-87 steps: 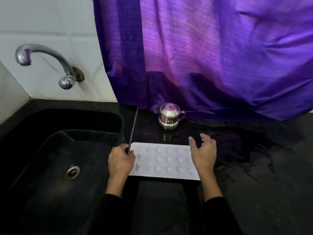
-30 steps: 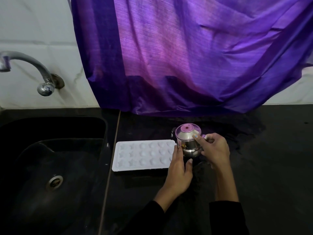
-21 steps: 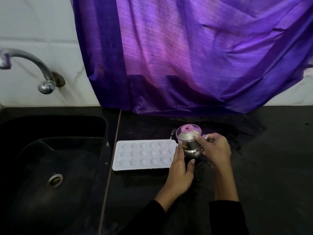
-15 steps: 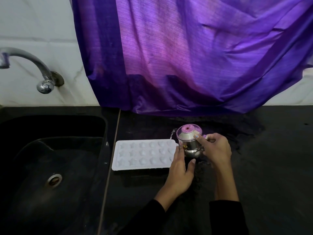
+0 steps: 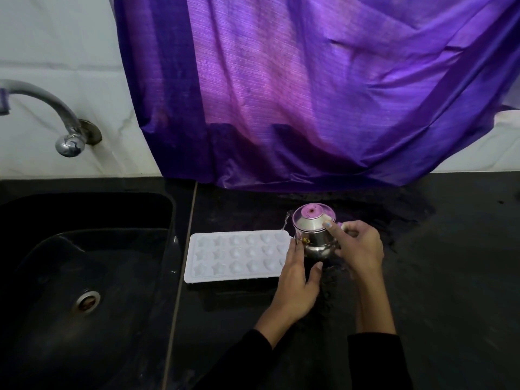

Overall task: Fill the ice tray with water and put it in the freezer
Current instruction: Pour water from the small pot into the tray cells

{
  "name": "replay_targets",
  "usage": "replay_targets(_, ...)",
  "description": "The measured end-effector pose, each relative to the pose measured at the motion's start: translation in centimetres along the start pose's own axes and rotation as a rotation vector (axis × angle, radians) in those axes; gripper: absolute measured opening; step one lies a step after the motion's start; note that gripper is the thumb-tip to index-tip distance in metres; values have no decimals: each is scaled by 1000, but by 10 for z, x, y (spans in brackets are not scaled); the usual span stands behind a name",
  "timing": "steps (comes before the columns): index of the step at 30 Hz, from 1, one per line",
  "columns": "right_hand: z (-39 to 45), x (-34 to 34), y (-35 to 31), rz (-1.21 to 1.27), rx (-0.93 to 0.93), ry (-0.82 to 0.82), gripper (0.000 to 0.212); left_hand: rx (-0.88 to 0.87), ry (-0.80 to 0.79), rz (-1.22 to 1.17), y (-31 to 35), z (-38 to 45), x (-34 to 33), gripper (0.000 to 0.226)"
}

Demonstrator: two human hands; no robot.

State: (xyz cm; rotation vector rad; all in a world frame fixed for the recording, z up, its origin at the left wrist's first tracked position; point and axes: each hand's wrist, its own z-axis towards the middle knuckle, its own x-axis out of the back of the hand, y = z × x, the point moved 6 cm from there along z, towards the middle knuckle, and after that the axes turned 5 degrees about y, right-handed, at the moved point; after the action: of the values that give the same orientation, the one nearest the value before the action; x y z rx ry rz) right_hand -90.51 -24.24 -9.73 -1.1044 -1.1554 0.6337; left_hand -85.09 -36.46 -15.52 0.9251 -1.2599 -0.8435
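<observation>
While thin stream runs from steel pot [image 5: 313, 235] spout into ice tray [image 5: 236, 256] far right corner, tray lies flat on counter [image 5: 436, 277] just beside sink [image 5: 84, 263]. Right hand [image 5: 358, 246]: grip closed around pot handle, forefinger on lid. Left hand [image 5: 298, 280]: open, flat against tray's right end, steadying.

Risks: stream lands near tray rim, slight drift spills onto counter; shallow cells likely overflow fast; full tray may slosh when lifted.

Room: sink edge close on left; bare counter on right; curtain [image 5: 323, 94] hangs behind.
</observation>
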Motion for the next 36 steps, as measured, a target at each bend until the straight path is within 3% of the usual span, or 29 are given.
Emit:
replay_targets(14,-13,-10,-20,44,108,27,22,24,131,-153,-2,-4,23,54)
replay_targets(22,-17,-17,-26,-82,146,41,24,44,131,-182,-8,-6,25,52)
replay_targets(36,-18,-19,-25,-93,132,56,26,12,152,-181,-9,-5,27,48)
